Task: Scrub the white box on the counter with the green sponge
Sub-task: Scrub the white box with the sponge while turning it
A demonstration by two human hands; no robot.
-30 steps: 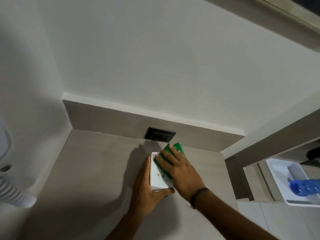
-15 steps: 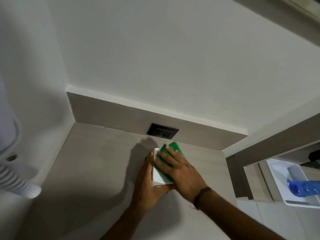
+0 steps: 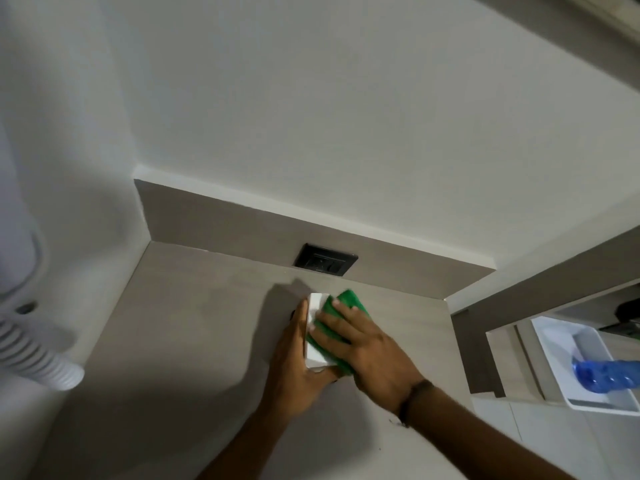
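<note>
Between both hands (image 3: 332,355): white box (image 3: 316,355).

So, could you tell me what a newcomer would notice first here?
The green sponge stands out, pressed by the right hand onto the white box mid-counter, while the left hand grips the box's left side. A blue bottle lies in a white tray at far right.

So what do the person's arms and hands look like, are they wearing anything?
Both arms are bare, with no sleeves and no gloves showing. The right hand has a thin dark band around its wrist. The left hand shows no band, ring or watch on what can be seen. Each hand has its fingers uncovered.
</note>
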